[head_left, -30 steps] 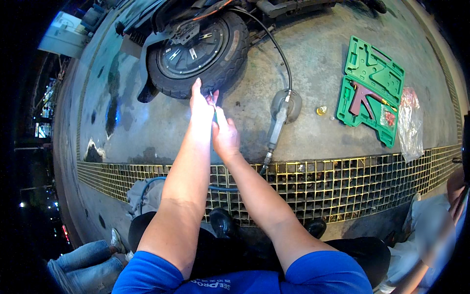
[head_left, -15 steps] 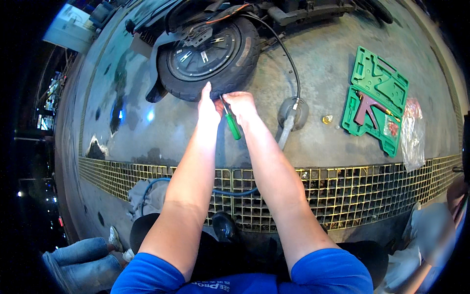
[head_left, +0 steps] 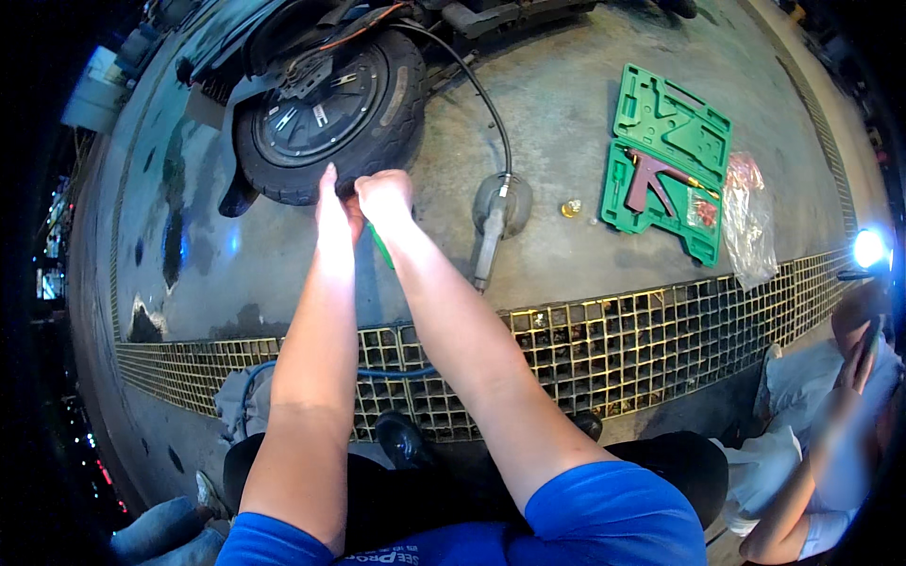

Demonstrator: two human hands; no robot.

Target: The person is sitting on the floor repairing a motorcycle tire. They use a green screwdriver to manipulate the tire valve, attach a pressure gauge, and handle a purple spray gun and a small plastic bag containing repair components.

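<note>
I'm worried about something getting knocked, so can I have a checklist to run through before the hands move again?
1. Left hand at the tyre: ok, at its lower edge.
2. Right hand grip: cannot tell; its fingers are curled, their contents hidden.
3. Green handle fully in sight: not ok, only part shows, below the right hand.
4. Pistol-shaped tool stowed: ok, lying in the open green case.
5. Black hose clear of both hands: ok, it runs to their right.
</note>
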